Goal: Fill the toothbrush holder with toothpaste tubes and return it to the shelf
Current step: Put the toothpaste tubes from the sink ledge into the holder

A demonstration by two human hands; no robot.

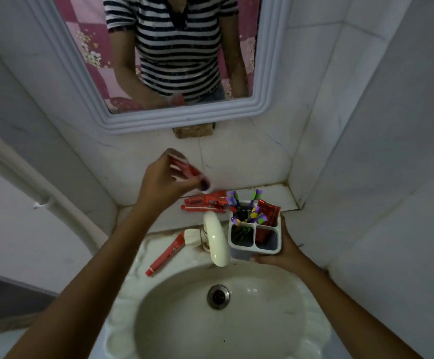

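My right hand (283, 251) grips a white toothbrush holder (254, 248) from its right side, just right of the tap. Purple and green toothbrushes (247, 211) stand in its left compartments, and a red toothpaste tube (269, 213) sits in a right one. My left hand (164, 183) is raised above the shelf and holds a blurred red toothpaste tube (185, 165). Several more red tubes (207, 202) lie on the tiled shelf (275, 195) behind the tap. One red tube (165, 253) lies on the sink rim at the left.
A cream tap (216, 239) arches over the white sink basin (218, 320), close to the holder's left side. A framed mirror (143, 117) hangs on the tiled wall above the shelf. A tiled side wall stands close on the right.
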